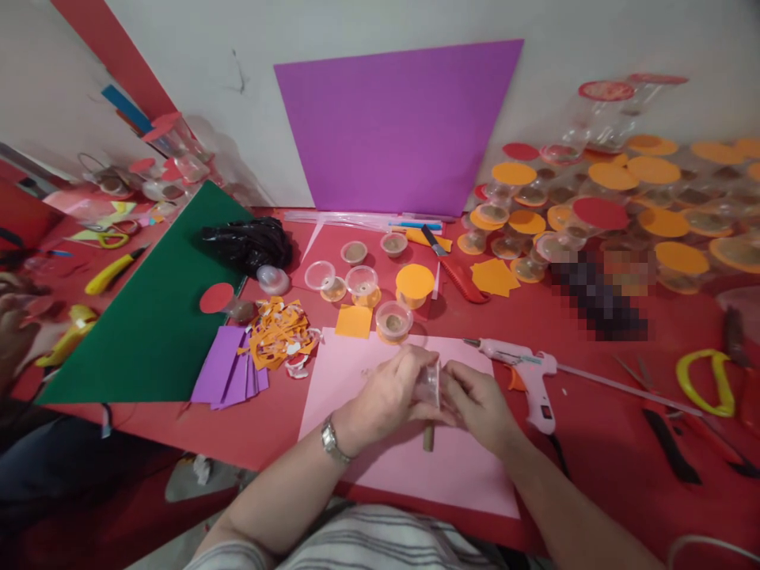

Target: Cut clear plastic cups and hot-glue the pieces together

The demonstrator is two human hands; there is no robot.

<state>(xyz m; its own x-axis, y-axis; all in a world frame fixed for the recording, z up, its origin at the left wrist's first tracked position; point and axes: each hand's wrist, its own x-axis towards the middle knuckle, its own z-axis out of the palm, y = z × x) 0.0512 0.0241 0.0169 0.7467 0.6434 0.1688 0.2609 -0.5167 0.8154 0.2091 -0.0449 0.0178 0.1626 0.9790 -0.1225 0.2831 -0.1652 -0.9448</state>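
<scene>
A small clear plastic cup [428,385] is tipped on its side between my two hands, over a pink sheet [416,483]. My left hand [389,396], with a watch at the wrist, wraps its fingers round the cup. On the other side my right hand [475,400] has its fingers bent against the cup's rim; the fingertips are partly hidden. A short brown cylinder [428,437] shows just below the hands; I cannot tell whether it is held or lies on the sheet. Just beyond is another clear cup [394,321] with brown stuff inside.
A glue gun [522,368] lies to the right. Orange scraps [282,332] and purple cards [222,364] are left. Lidded cups [611,214] crowd the back right. A red cutter knife [460,273] lies behind. A green board [148,332] separates a co-worker's hand [15,332] at far left.
</scene>
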